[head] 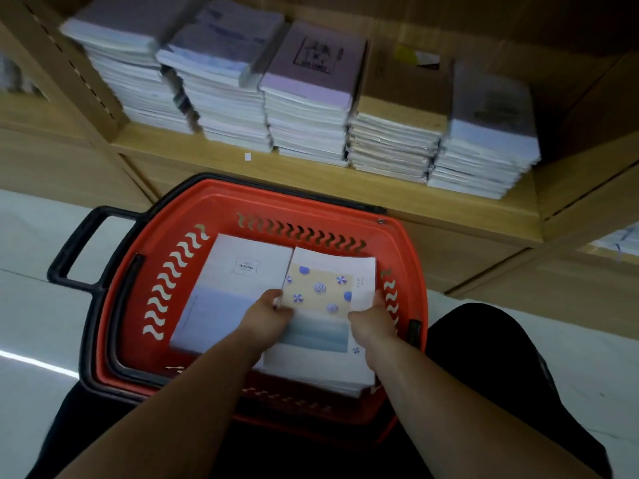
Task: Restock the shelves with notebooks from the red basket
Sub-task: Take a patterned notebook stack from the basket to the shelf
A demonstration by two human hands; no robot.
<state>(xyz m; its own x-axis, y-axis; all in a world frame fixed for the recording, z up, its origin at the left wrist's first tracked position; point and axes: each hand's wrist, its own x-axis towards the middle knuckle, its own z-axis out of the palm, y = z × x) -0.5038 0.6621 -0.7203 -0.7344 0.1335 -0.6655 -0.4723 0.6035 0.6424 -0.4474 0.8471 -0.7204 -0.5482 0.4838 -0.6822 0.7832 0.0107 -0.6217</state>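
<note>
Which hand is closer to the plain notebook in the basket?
Left. The left hand sits beside the plain notebook, gripping the patterned notebook; the right hand grips that one's far side.

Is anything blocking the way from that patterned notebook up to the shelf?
Nothing visible does. The left hand and right hand hold the patterned notebook in the basket; the way to the shelf is open, though stacks fill it.

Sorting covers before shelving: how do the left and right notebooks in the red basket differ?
The left notebook has a pale cover with a small label; the right notebook shows blue umbrellas on yellow. The left notebook lies untouched; the left hand and right hand hold the right notebook's sides. Both lie flat in the red basket.
</note>
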